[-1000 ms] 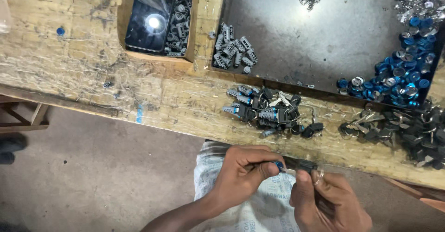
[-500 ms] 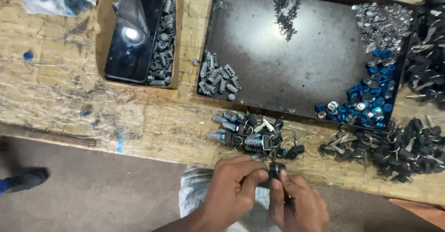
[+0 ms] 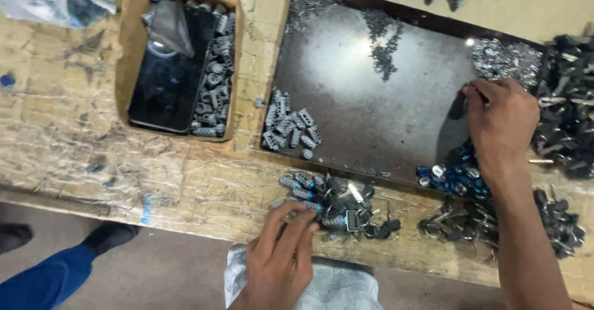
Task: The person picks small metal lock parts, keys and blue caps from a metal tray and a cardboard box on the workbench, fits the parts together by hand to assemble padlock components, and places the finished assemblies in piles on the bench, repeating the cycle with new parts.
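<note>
My left hand [image 3: 279, 257] sits low at the near edge of the surface, palm down, its fingers loosely spread and their tips touching the near side of a heap of small grey and black metal parts [image 3: 337, 208]; I cannot tell whether it pinches any one piece. My right hand [image 3: 502, 121] is stretched far forward with the forearm running up from the bottom right corner, the fingers curled and drawn together at the edge of a glittering pile of silvery bits [image 3: 507, 62] in the far right corner of a dark tray [image 3: 371, 118]; whether a piece sits between the fingertips is hidden. Under that wrist lies a cluster of blue caps [image 3: 455, 177] against the tray's near rim, and beyond the rim a dark tangle of black pieces [image 3: 566, 112] spreads to the right. Inside the tray, near its left corner, sits a small group of ribbed grey cylinders [image 3: 289, 127], with thin metal shavings scattered across the smooth, glossy sheet. The surface [image 3: 80, 137] is rough, pale wood, scratched and stained. To the left stands a shallow cardboard box [image 3: 133, 44] holding a black phone [image 3: 167, 81] and more grey cylinders along its side. Below the edge I see a grey floor [image 3: 154, 273], light patterned cloth over my lap, and a blue trouser leg with a dark shoe [image 3: 108, 239] at the left.
</note>
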